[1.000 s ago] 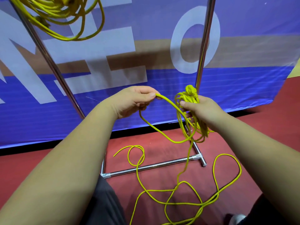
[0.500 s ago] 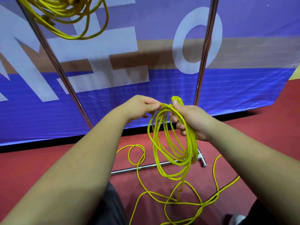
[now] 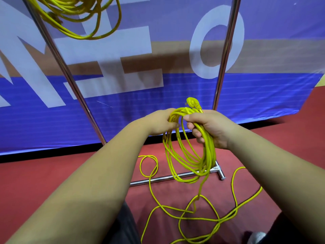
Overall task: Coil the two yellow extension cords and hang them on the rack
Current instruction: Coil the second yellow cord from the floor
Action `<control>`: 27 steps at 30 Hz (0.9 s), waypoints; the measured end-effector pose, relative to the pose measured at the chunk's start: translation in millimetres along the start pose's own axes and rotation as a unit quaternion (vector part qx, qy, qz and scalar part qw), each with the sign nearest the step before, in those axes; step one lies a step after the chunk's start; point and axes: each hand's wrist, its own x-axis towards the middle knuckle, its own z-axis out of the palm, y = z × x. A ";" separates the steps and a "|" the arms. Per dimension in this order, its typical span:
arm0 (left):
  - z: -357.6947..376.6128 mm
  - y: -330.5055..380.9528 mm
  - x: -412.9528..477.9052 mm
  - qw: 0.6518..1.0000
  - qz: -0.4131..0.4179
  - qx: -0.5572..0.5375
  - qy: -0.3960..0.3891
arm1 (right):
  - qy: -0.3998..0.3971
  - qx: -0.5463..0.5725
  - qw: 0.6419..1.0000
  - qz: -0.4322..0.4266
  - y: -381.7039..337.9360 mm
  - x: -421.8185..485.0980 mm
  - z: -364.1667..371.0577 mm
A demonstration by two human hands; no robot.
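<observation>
Centre frame: right hand (image 3: 211,127) fisted round cord coil (image 3: 193,161), left hand (image 3: 158,122) pinching its top loops; tail loose on red floor (image 3: 35,176) below; second coil (image 3: 79,18) hangs upper left by chrome rack (image 3: 226,50), blue banner (image 3: 263,95) behind

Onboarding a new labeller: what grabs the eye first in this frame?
The half-wound yellow coil at centre, gripped by the left hand and right hand, with its plug poking up above them. Next, its loose tail looping over the red floor below, and a second coil hanging top left by the rack.
</observation>
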 end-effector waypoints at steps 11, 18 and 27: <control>0.3 21.0 -13.9 0.972 -0.155 0.140 -0.105 | 0.057 0.034 0.998 -0.012 1.4 3.8 -6.0; 40.1 44.4 -20.8 0.979 0.053 0.040 -0.193 | 0.134 0.110 0.985 -0.026 0.0 11.6 -6.8; 111.4 63.2 -15.3 0.981 0.071 -0.175 -0.041 | 0.153 0.202 0.966 -0.045 -7.2 18.6 -18.0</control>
